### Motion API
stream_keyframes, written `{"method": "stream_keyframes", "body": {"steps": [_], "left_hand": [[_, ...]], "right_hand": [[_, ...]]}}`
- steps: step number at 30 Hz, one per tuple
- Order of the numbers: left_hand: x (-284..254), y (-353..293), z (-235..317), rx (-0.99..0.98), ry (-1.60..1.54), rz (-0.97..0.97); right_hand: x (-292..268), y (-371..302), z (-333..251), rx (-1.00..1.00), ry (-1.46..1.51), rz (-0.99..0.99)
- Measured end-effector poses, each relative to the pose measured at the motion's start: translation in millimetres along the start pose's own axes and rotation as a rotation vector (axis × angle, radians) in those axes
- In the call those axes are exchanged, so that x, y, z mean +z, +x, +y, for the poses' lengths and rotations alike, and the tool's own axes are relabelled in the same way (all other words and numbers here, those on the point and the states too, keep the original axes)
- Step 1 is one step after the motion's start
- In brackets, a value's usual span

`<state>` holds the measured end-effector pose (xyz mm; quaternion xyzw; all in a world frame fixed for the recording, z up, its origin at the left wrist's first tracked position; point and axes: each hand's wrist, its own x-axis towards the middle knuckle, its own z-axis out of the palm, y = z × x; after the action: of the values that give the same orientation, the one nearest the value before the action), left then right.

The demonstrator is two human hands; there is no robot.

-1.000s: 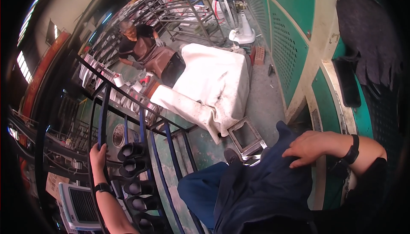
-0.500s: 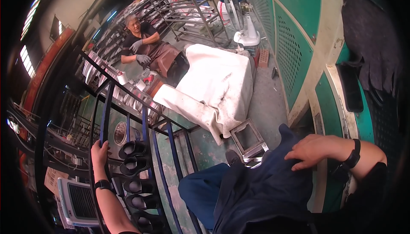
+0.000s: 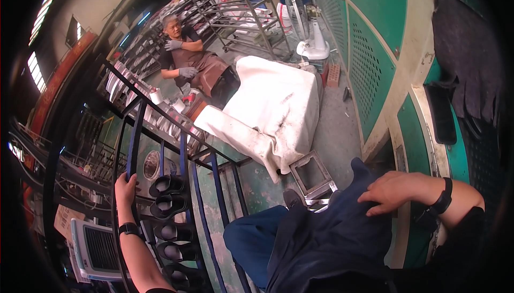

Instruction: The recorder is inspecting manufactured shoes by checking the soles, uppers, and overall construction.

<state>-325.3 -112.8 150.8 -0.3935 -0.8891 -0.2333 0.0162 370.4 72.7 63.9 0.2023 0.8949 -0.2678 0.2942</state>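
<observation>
My left hand (image 3: pixel 126 189) is wrapped round an upright bar of the dark metal rack (image 3: pixel 136 138) on my left. Beside it, several black slip-on shoes or slippers (image 3: pixel 170 206) lie in a column on the rack. My right hand (image 3: pixel 390 191) rests on the dark blue cloth (image 3: pixel 342 223) over my raised knee, its fingers loosely spread and holding nothing. A black band circles each of my wrists.
A white cloth-covered block (image 3: pixel 278 100) stands ahead, with a small metal frame (image 3: pixel 311 175) before it. Beyond are a seated person (image 3: pixel 193 63) in grey gloves, a fan (image 3: pixel 312 47) and a wheeled rack (image 3: pixel 246 20). Green machine panels (image 3: pixel 369 68) line the right; an air cooler (image 3: pixel 99 247) stands lower left.
The seated person has shifted, raising one gloved hand toward the opposite shoulder. My view has turned slightly, and both my hands stay where they were.
</observation>
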Motion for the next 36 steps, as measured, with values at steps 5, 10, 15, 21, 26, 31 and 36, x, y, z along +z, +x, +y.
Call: {"method": "stream_keyframes", "body": {"steps": [5, 10, 15, 21, 26, 31, 36], "left_hand": [[2, 5, -8, -0.010, -0.046, -0.009], [3, 6, -13, -0.009, -0.061, -0.001], [2, 4, -8, -0.023, -0.061, -0.011], [1, 0, 0, 0.000, -0.015, -0.001], [0, 5, -12, 0.008, -0.021, -0.003], [2, 5, -7, -0.003, -0.036, -0.008], [-1, 3, -9, -0.005, -0.046, -0.009]], "right_hand": [[3, 0, 2, -0.017, 0.005, 0.024], [4, 1, 3, -0.019, -0.001, 0.027], [3, 1, 3, -0.014, 0.001, 0.020], [3, 1, 3, -0.013, -0.002, 0.019], [4, 0, 2, -0.016, -0.001, 0.026], [3, -1, 2, -0.013, 0.000, 0.023], [-6, 1, -2, -0.009, -0.003, 0.009]]}}
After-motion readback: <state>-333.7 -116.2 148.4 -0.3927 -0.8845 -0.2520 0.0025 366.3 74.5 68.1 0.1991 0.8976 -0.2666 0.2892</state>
